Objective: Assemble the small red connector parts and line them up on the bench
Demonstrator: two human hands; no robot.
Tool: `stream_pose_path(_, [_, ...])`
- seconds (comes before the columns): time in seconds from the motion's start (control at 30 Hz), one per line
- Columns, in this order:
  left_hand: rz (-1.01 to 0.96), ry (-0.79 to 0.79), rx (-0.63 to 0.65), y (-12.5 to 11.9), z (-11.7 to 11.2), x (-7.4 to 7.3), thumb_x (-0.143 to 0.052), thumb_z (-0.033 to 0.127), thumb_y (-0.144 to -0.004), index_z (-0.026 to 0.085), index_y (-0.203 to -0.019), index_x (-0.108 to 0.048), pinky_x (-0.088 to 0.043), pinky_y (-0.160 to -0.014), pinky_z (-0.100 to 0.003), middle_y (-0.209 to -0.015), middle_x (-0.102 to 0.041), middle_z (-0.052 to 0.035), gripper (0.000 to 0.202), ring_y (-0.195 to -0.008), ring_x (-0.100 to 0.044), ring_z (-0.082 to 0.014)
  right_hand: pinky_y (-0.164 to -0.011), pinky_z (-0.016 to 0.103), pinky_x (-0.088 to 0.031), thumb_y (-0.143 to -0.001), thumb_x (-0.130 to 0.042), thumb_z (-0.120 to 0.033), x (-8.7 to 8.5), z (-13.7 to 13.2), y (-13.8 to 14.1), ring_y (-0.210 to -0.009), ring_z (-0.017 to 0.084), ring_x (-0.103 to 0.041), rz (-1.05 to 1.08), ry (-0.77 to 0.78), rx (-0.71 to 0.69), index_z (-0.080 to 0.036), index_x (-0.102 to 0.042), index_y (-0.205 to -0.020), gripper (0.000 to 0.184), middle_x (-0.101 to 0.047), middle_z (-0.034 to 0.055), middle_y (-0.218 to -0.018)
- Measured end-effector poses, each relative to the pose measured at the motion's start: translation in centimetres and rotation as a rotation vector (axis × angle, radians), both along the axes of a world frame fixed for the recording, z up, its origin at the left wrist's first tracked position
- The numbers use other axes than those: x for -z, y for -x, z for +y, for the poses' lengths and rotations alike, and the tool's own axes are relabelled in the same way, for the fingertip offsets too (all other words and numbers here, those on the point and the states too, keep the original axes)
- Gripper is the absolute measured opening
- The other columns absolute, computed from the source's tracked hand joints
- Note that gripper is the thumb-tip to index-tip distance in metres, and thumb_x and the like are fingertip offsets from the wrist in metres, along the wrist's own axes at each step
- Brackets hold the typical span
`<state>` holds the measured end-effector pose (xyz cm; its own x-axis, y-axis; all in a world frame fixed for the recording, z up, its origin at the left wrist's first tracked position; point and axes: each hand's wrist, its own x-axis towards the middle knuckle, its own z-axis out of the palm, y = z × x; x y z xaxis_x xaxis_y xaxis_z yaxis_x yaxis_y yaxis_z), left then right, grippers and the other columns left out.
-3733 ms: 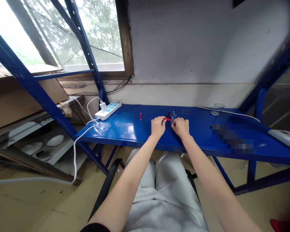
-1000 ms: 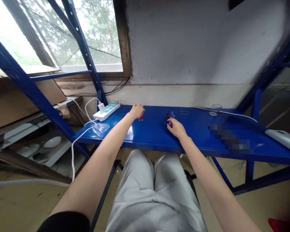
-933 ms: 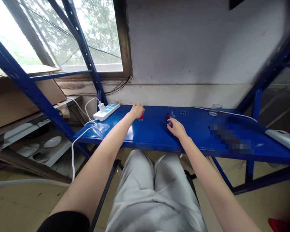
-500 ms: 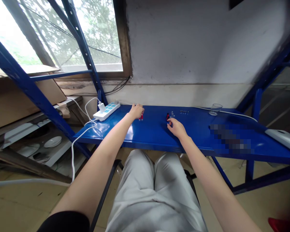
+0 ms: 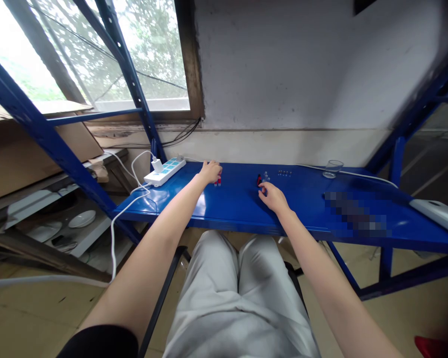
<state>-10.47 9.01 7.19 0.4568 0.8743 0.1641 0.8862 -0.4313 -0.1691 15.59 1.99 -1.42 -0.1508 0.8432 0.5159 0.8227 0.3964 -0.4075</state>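
Note:
I sit at a blue metal shelf [image 5: 242, 209]. My left hand [image 5: 210, 172] reaches far left, its fingers curled over small red pieces [image 5: 218, 182] standing on the shelf. Whether it grips one is too small to tell. My right hand [image 5: 272, 196] rests on the shelf, fingers loosely bent, beside a small cluster of red, black and clear pieces [image 5: 263, 179]. A short row of tiny dark parts [image 5: 284, 173] lies just beyond that cluster.
A white power strip [image 5: 166, 170] with a plugged-in white cable lies at the shelf's left end. A clear glass dish [image 5: 332, 168] stands at the back right, a white flat device [image 5: 438, 215] at the far right. Blue rack posts and a window rise on the left.
Earlier both hands worked together at the middle cluster. My left hand has since gone left to the red pieces. Over the last second nothing has visibly moved.

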Motion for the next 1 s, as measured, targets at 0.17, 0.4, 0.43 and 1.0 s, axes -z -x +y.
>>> stream_pose_path(0.17, [-0.067, -0.026, 0.006, 0.0, -0.1, -0.4, -0.052, 0.026, -0.08, 0.017, -0.098, -0.06, -0.031, -0.089, -0.042, -0.112, -0.059, -0.011, 0.022, -0.109, -0.046, -0.0266, -0.057, 0.025, -0.037, -0.074, -0.044, -0.024, -0.3, -0.3, -0.1, -0.069, 0.016, -0.055, 0.05, -0.038, 0.106, -0.02, -0.058, -0.091, 0.022, -0.061, 0.0041, -0.08])
stream_pose_path(0.4, [-0.256, -0.141, 0.232, -3.5, -2.3, -0.9, -0.032, 0.025, -0.09, 0.017, -0.113, -0.054, -0.033, -0.091, -0.037, -0.114, -0.06, -0.0095, 0.032, -0.108, -0.051, -0.0221, -0.056, 0.029, -0.036, -0.073, -0.042, -0.024, 0.1, 0.2, -1.7, -0.069, 0.021, -0.054, 0.266, -0.1, 0.384, -0.018, -0.059, -0.083, 0.021, -0.063, 0.0089, -0.076])
stream_pose_path(0.43, [-0.261, -0.136, 0.258, -4.4, -2.8, -0.6, -0.032, 0.025, -0.09, 0.018, -0.117, -0.052, -0.033, -0.092, -0.037, -0.118, -0.058, -0.0097, 0.034, -0.11, -0.05, -0.022, -0.057, 0.029, -0.037, -0.073, -0.041, -0.024, 0.2, 0.4, -1.9, -0.07, 0.022, -0.055, 0.282, -0.106, 0.397, -0.017, -0.059, -0.083, 0.022, -0.063, 0.0097, -0.077])
stream_pose_path(1.0, [-0.344, -0.026, 0.072, -13.2, -5.0, 7.9, -0.031, 0.026, -0.088, 0.028, -0.143, -0.018, -0.028, -0.097, -0.058, -0.146, -0.026, -0.0085, 0.056, -0.125, -0.033, -0.0314, -0.076, 0.039, -0.037, -0.076, -0.037, -0.014, 0.2, 0.3, -1.4, -0.09, 0.025, -0.052, 0.019, -0.019, 0.366, -0.017, -0.066, -0.085, 0.031, -0.064, 0.0116, -0.093])
